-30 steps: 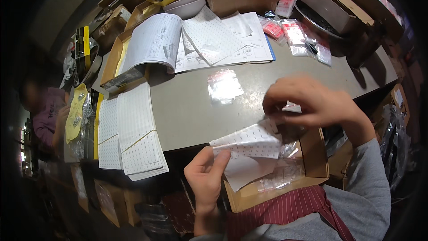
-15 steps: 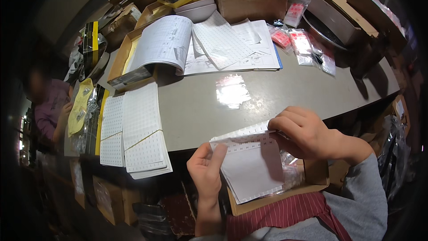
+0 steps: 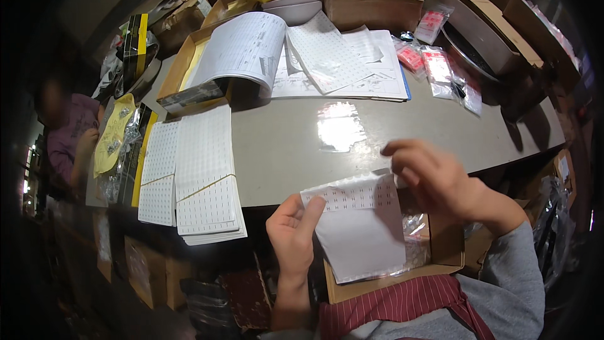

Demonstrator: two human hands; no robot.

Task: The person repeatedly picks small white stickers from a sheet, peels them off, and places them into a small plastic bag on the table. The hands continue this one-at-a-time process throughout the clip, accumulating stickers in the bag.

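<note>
The left hand [image 3: 292, 233] pinches a printed sheet [image 3: 360, 239] at the worktop's [image 3: 283, 164] near edge, hiding much of the cardboard box [image 3: 447, 244]. The right hand [image 3: 434, 176] blurs; whether it grips the sheet's corner, I cannot tell.

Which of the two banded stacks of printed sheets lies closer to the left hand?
The right stack, wider and reaching lower in the picture; the left stack, along its left side, sits farther from the left hand.
</note>
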